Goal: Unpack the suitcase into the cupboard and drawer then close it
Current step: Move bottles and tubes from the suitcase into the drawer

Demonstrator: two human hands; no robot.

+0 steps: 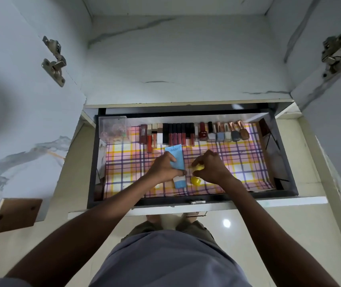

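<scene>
The drawer (285, 162) stands pulled out below the cupboard shelf (186, 69), lined with checked paper. Over its middle my left hand (163, 167) grips a light blue tube (177, 160) with its cap end toward me. Right beside it my right hand (211, 166) holds a small yellow container (197, 179), fingers curled round its upper part. Along the drawer's back wall stands a row of lip glosses (171, 134) and nail polish bottles (223, 132). The suitcase is out of view.
A clear plastic box (113, 127) with small coloured items sits in the drawer's back left corner. Both cupboard doors hang open, with hinges at left (53, 61) and right (334, 54). My feet and the tiled floor show below the drawer front (269, 203).
</scene>
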